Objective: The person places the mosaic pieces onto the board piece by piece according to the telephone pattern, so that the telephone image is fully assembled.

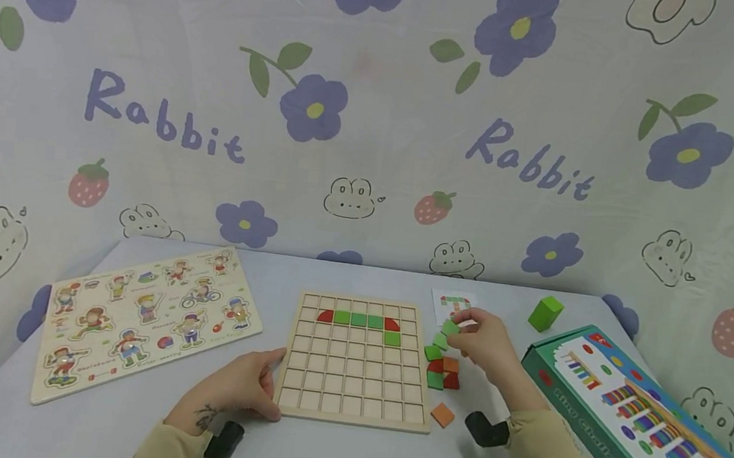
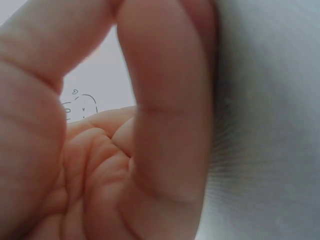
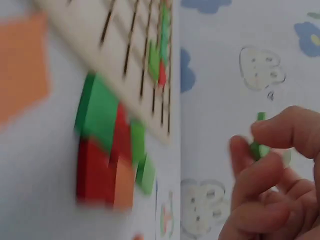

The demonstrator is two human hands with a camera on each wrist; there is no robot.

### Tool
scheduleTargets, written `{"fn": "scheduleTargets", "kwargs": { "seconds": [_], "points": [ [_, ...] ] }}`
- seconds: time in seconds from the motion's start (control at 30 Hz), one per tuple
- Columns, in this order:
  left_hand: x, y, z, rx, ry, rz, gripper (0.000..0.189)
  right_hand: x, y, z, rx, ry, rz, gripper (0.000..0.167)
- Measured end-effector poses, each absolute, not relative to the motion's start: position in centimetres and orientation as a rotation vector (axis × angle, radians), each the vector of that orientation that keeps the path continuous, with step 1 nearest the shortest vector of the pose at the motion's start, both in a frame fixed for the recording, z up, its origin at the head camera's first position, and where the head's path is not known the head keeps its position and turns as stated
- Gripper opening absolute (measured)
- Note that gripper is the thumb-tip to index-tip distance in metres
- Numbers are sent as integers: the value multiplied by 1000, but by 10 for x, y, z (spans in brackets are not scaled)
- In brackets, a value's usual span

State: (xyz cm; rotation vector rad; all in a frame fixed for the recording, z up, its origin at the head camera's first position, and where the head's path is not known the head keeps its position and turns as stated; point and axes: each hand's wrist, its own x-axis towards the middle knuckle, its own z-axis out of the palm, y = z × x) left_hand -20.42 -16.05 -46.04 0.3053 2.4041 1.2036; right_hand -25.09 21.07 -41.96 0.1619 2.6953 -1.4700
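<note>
A wooden grid board (image 1: 353, 385) lies flat, a row of red and green tiles near its top and a green tile (image 1: 392, 339) below the row's right end. My left hand (image 1: 239, 383) holds the board by its left edge and lower left corner; its fingers look curled in the left wrist view. Thumb and fingers of my right hand (image 1: 482, 343) pinch a small green tile (image 3: 257, 150) above the pile. Loose green, red and orange tiles (image 3: 95, 172) lie together beside the board's right edge. A lone orange tile (image 1: 443, 415) sits nearer me.
A picture card (image 1: 442, 306) lies behind the tiles. To the left is a wooden puzzle board (image 1: 158, 334) with cartoon children. A green block (image 1: 545, 314) and a large green game box (image 1: 640, 425) stand at right. A patterned cloth (image 1: 375, 149) hangs behind the table.
</note>
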Motion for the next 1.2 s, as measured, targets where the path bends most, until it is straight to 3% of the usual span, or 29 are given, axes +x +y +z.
{"fn": "scheduleTargets", "kwargs": {
  "seconds": [0.23,0.43,1.2],
  "points": [
    [-203,-160,-460,293,2403,1207,99,-252,156,-413,7,2375,-1920,29],
    [-204,-162,-462,296,2405,1203,100,-257,112,-417,-74,2231,-1996,33],
    [-204,-161,-461,335,2407,1216,98,-283,46,-441,-124,2664,-1259,27]
  ]
}}
